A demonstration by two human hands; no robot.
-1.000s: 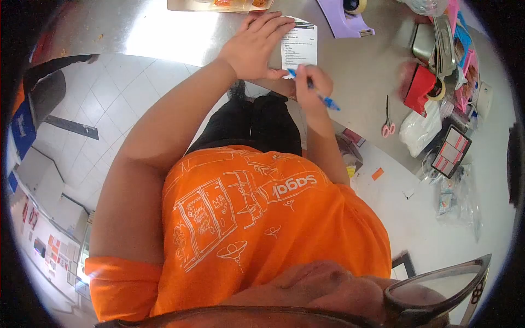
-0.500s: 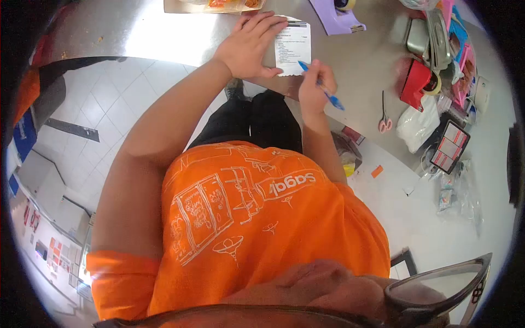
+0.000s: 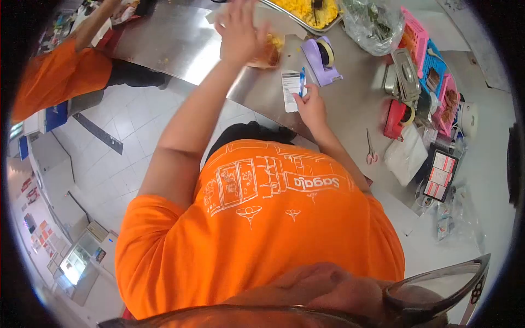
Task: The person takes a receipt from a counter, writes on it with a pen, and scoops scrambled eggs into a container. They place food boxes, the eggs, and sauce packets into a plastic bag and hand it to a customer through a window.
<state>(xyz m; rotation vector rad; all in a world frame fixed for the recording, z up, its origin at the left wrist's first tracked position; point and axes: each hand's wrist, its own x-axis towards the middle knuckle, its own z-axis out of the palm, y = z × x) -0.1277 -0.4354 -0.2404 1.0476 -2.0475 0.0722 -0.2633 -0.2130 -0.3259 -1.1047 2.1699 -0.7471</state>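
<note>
My left hand [image 3: 239, 35] is stretched out over a cardboard food box [image 3: 226, 49], fingers spread and smeared by motion. Orange and yellow food [image 3: 272, 51] shows beside it in the box. A printed receipt [image 3: 290, 90] lies on the metal counter nearer to me. My right hand [image 3: 313, 106] is at the receipt's right edge, with thumb and forefinger around the lower end of a blue pen [image 3: 302, 76]. The pen lies along the receipt, pointing away from me.
A purple tape dispenser [image 3: 319, 63] stands close beyond the receipt. At the back are a tray of yellow food [image 3: 306, 10] and a bag of greens [image 3: 377, 27]. Rightward lie scissors [image 3: 370, 147], a red tape dispenser [image 3: 392, 117] and baskets [image 3: 433, 63]. Another person's orange sleeve [image 3: 60, 71] is at left.
My left hand has left the receipt and moved to the food box. The pen has turned to lie along the receipt in my right hand. The view has shifted, showing more counter.
</note>
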